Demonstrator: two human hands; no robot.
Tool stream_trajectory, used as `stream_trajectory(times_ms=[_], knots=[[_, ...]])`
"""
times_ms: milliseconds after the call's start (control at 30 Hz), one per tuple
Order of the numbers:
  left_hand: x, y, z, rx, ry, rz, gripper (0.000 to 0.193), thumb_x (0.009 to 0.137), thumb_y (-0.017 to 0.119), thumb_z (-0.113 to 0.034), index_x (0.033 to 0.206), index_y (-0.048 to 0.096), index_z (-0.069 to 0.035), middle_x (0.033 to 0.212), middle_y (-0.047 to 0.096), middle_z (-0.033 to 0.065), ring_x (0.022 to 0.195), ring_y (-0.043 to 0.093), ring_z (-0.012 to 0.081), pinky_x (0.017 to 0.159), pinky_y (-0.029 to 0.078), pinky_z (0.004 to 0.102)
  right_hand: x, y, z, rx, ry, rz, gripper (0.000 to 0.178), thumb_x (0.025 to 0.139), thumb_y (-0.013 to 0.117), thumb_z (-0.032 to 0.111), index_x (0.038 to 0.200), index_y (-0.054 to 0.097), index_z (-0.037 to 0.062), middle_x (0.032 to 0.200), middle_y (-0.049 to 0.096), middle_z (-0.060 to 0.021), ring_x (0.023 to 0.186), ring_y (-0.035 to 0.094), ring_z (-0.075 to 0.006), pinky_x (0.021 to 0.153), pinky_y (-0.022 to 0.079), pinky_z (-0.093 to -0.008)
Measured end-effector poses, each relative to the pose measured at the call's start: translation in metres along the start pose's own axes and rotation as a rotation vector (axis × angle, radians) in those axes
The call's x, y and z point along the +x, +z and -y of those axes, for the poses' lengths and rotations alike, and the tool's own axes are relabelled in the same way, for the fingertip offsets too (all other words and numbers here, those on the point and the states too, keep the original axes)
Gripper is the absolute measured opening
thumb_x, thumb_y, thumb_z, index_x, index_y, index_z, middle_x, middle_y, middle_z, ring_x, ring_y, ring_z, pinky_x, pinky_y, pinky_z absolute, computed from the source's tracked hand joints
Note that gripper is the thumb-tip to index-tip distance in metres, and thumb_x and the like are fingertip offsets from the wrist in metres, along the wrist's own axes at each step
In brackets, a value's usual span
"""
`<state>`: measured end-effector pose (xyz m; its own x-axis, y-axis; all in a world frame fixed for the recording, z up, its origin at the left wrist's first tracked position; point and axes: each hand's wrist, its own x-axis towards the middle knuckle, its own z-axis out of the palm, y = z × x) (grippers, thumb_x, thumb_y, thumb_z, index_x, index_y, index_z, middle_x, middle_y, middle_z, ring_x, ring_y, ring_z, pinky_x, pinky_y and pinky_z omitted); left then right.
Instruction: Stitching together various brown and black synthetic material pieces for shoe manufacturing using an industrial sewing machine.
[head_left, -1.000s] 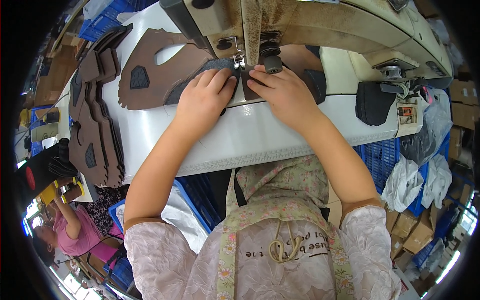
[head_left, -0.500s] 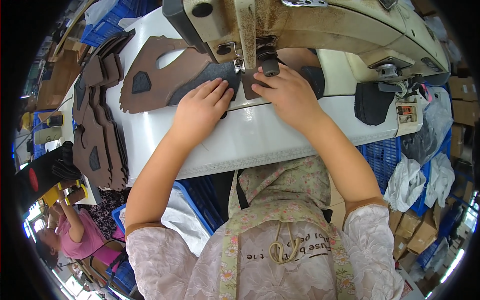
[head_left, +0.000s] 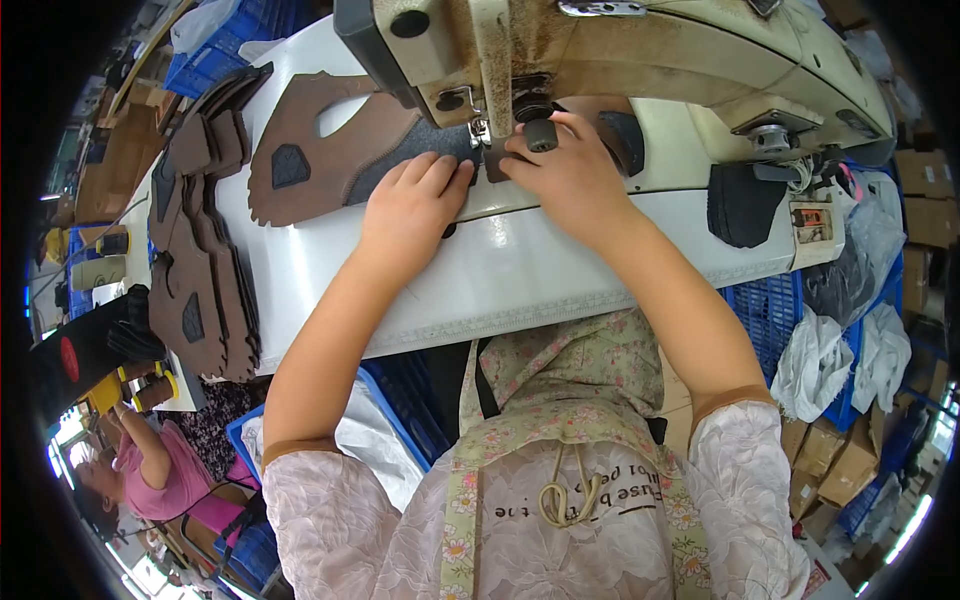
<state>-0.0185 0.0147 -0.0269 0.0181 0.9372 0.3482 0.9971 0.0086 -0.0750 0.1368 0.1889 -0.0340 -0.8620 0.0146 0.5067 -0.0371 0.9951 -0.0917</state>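
A brown leather-like cut piece point(head_left: 290, 130) with a round cut-out and a dark grey patch point(head_left: 405, 150) lies under the presser foot point(head_left: 480, 132) of a sewing machine point(head_left: 640, 60). My left hand point(head_left: 412, 212) lies on the grey patch, left of the foot, fingers stretched flat and pressing down. To the right of the foot, my right hand point(head_left: 575, 185) rests on brown material with its fingers spread, partly behind the machine's dark round knob point(head_left: 541, 135). Another dark patch point(head_left: 622, 140) shows beyond that hand. The needle point is too small to make out.
Stacked brown cut pieces point(head_left: 190, 290) lie at the table's left edge. On the right sits a black fabric piece point(head_left: 745, 205). Blue crates point(head_left: 765, 325) and plastic bags point(head_left: 815, 365) stand beside the table. Another person point(head_left: 165, 465) in pink works at far left.
The brown piece has shifted slightly right toward the presser foot, and my left hand has moved right with it. My right hand's fingers have bunched slightly closer to the foot.
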Motion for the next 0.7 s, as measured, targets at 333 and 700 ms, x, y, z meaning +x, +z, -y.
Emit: stream_trajectory(times_ms=[333, 700], knots=[[-0.011, -0.002, 0.013, -0.048, 0.093, 0.009, 0.036, 0.075, 0.064, -0.007, 0.111, 0.07, -0.01, 0.111, 0.067, 0.0067, 0.104, 0.065, 0.0236, 0.081, 0.056, 0.0344, -0.004, 0.014, 0.007, 0.103, 0.028, -0.068, 0.014, 0.081, 0.061, 0.011, 0.091, 0.07, 0.0054, 0.094, 0.066, -0.007, 0.107, 0.059, -0.0257, 0.084, 0.054, -0.0361], [0.0, -0.002, -0.002, 0.007, -0.018, 0.013, 0.028, 0.079, 0.065, -0.007, 0.107, 0.07, -0.008, 0.111, 0.064, 0.0056, 0.103, 0.063, 0.0225, 0.076, 0.056, 0.0338, -0.001, 0.014, 0.005, 0.139, 0.067, -0.092, 0.012, 0.082, 0.063, 0.011, 0.088, 0.071, 0.005, 0.094, 0.065, -0.0082, 0.108, 0.059, -0.0257, 0.082, 0.055, -0.036]])
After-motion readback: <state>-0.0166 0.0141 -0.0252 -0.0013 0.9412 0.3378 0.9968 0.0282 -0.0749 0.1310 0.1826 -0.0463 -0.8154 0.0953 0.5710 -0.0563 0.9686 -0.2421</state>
